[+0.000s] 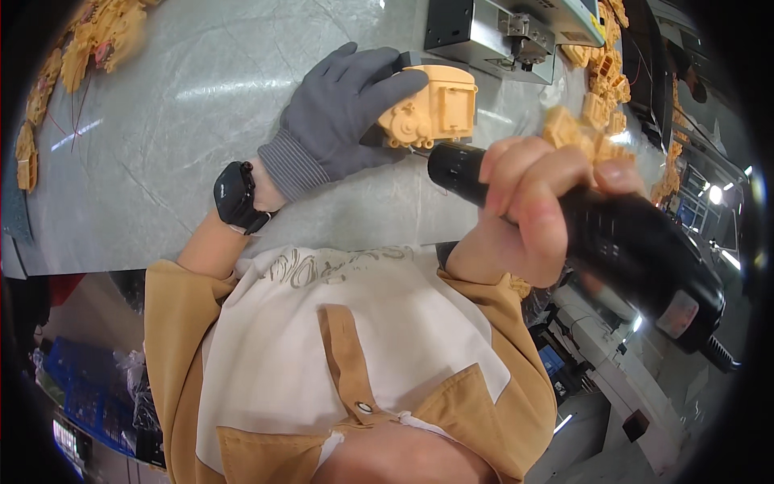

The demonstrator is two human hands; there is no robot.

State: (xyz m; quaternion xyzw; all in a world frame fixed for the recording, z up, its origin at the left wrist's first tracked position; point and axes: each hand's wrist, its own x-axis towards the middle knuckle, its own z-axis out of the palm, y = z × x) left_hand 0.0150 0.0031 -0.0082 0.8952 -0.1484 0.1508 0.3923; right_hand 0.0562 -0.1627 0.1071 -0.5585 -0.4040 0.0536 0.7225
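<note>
My left hand (343,113), in a grey glove, grips a tan plastic housing (442,105) and holds it on the grey table (185,137). A black watch (235,196) sits on that wrist. My bare right hand (536,202) is wrapped around a black electric screwdriver (637,242). The tool's front end points left and reaches the lower edge of the housing; its tip is hidden behind the part.
A grey metal fixture (492,32) stands just behind the housing. Several tan plastic parts (601,93) are piled at the right, and more tan parts (89,40) lie along the table's far left. My apron and tan sleeves fill the lower view.
</note>
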